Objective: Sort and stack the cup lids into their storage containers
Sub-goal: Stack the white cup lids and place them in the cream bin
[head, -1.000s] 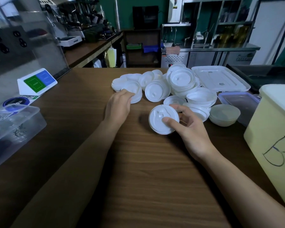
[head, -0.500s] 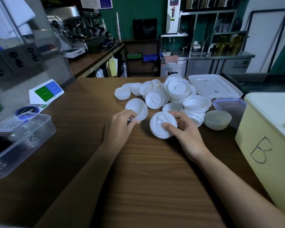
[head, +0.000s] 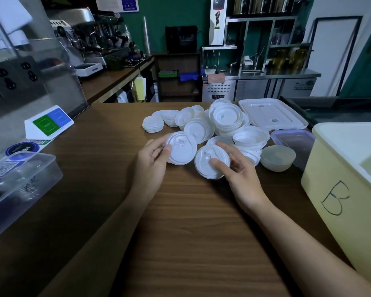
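A heap of white cup lids (head: pixel 223 123) lies on the wooden counter (head: pixel 180 221) beyond my hands. My left hand (head: pixel 152 161) grips a small stack of white lids (head: pixel 181 147), tilted up off the counter. My right hand (head: pixel 240 174) holds another white lid stack (head: pixel 208 163) just right of it, thumb on its face. The two stacks are close together, edges nearly touching. A pale yellow bin marked B (head: pixel 347 189) stands at the right. A clear plastic container (head: pixel 19 189) sits at the left edge.
A flat white tray lid (head: pixel 272 114) and a purple-rimmed clear box (head: pixel 296 144) lie behind the heap, with a translucent bowl (head: pixel 277 158) beside them. A green and blue sign stand (head: pixel 47 123) sits at the left. Bare wood lies in front of my hands.
My left hand pulled a lid stack out of the heap, lifted it off the counter and brought it beside the stack in my right hand, which stayed about where it was.
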